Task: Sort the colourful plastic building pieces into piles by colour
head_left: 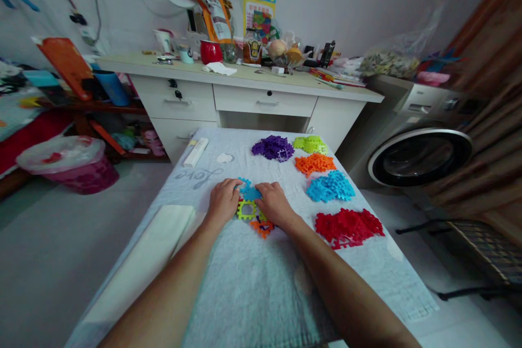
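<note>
Both my hands rest on a small cluster of joined plastic puzzle pieces [249,207] in the middle of the cloth-covered table [253,283]. The cluster shows a blue piece on top, a yellow-green square frame and an orange piece below. My left hand [223,199] presses its left side with fingers curled down. My right hand [274,202] covers its right side, fingers bent onto the pieces. To the right lie sorted heaps: purple [273,147], yellow-green [310,144], orange [315,163], blue [330,186] and red [348,226].
A white remote [196,152] and a small white scrap [224,157] lie at the table's far left. A folded white cloth [142,261] hangs at the left edge. Behind stands a cluttered white desk [261,99]; a washing machine [420,157] is at right, a pink bin [67,163] at left.
</note>
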Demonstrator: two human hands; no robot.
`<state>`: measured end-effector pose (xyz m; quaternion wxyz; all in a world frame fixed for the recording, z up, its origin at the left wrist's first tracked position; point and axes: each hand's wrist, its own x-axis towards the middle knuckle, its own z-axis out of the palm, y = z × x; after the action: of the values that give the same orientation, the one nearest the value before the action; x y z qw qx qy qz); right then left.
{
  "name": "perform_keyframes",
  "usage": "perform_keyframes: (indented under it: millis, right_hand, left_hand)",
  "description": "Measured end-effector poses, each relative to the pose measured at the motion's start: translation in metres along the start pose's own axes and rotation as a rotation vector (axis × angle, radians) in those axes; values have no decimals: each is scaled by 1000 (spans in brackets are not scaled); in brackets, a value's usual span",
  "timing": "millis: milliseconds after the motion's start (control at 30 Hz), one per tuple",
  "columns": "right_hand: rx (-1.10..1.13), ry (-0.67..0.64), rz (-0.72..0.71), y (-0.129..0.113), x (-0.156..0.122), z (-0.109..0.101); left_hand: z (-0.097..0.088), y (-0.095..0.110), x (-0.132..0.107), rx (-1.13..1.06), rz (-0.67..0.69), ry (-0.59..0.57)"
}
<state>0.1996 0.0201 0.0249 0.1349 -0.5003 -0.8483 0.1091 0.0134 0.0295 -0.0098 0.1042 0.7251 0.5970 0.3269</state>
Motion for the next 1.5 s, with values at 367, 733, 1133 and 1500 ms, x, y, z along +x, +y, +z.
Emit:
perform_keyframes:
  millis: [367,733,1133,1500]
  right_hand:
    - [191,149,86,7,0,4]
    - [630,226,94,23,-7,-11]
    - [343,495,374,83,-28,-71]
    - [81,490,697,121,-56,-103]
  left_hand:
    - [3,-3,1,27,-6,-18]
    - [2,2,-1,133,18,-88]
    - [3,1,-2,150,32,-91]
    - [3,1,-2,140,33,-90]
